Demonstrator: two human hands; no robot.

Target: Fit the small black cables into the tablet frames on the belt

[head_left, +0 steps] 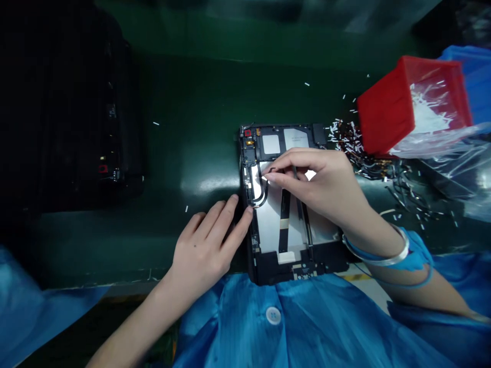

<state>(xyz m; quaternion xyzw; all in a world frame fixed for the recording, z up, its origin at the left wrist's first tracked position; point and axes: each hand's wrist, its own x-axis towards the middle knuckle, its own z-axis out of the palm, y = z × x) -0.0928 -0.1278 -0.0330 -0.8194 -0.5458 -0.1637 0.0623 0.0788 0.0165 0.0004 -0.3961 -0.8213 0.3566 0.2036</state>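
Two hands at one opened tablet [268, 225]

The tablet lies flat on the counter [192, 128]. The left hand [205, 245], fingers spread, touches its left edge. The right hand [318, 179] hovers over its upper half, thumb and forefinger pinched on a small dark piece [271, 169].

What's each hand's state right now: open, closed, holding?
Left hand: open, fingertips on the left edge of the opened tablet.
Right hand: fingers pinched shut over the tablet's inside; what they pinch cannot be told.
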